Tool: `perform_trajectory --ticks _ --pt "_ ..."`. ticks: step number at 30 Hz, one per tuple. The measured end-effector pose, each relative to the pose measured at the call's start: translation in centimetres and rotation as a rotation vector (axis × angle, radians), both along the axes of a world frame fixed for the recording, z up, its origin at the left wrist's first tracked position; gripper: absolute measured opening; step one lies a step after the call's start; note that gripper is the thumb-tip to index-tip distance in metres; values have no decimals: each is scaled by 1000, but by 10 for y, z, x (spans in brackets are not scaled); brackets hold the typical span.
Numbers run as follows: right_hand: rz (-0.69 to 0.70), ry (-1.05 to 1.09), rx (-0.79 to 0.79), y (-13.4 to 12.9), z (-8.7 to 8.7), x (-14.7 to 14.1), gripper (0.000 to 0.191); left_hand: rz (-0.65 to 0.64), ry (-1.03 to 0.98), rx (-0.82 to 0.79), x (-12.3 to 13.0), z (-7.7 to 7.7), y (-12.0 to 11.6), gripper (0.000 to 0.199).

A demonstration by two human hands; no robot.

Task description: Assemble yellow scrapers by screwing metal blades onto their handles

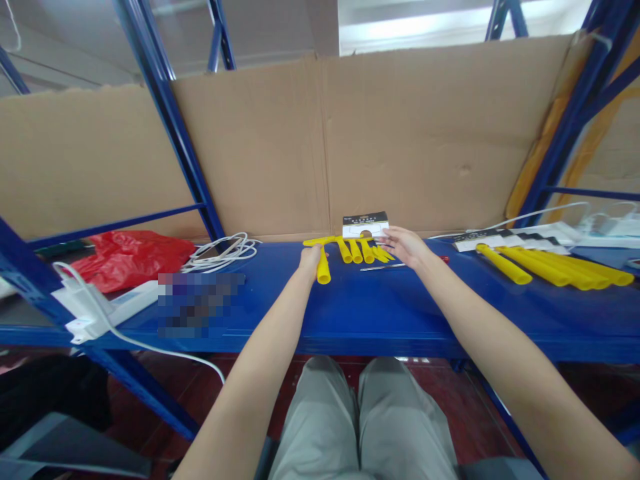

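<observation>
I had the left hand wrapped around a yellow tube left of the printed card, long axis front to back; the right hand, nearer the card, curved at its right edge (pinching? I couldn't tell remotely).

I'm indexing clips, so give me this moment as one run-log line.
left hand: holding yellow tube | right hand: beside printed card, contact unclear | blue shelf, right side: more yellow tubes
</observation>
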State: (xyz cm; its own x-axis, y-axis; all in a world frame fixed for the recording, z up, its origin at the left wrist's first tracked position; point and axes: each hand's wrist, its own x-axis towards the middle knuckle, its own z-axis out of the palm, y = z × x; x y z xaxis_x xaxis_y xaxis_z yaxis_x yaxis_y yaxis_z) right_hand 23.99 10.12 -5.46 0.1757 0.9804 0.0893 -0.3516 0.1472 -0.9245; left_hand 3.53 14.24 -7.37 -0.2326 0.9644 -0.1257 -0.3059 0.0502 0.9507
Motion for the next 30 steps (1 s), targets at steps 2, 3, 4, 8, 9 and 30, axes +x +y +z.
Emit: perform_trajectory --ticks 2,3,4,8,9,30 --pt "84 -44 20 -1 -1 -1 14 35 -4 -30 -1 2 -1 21" --pt "116 -62 19 -2 -1 -2 13 57 -11 -38 -2 3 -1 22" --pt "142 -77 15 -2 -1 -3 13 82 -43 -28 -3 4 -1 23" --pt "198 -128 -9 -3 -3 -4 10 189 -191 11 -6 6 2 24" --pt "208 -140 -13 -2 -4 -4 10 207 -219 11 -6 6 3 23" --pt "196 -280 103 -15 -7 -29 11 -143 -187 118 -1 -4 9 8"
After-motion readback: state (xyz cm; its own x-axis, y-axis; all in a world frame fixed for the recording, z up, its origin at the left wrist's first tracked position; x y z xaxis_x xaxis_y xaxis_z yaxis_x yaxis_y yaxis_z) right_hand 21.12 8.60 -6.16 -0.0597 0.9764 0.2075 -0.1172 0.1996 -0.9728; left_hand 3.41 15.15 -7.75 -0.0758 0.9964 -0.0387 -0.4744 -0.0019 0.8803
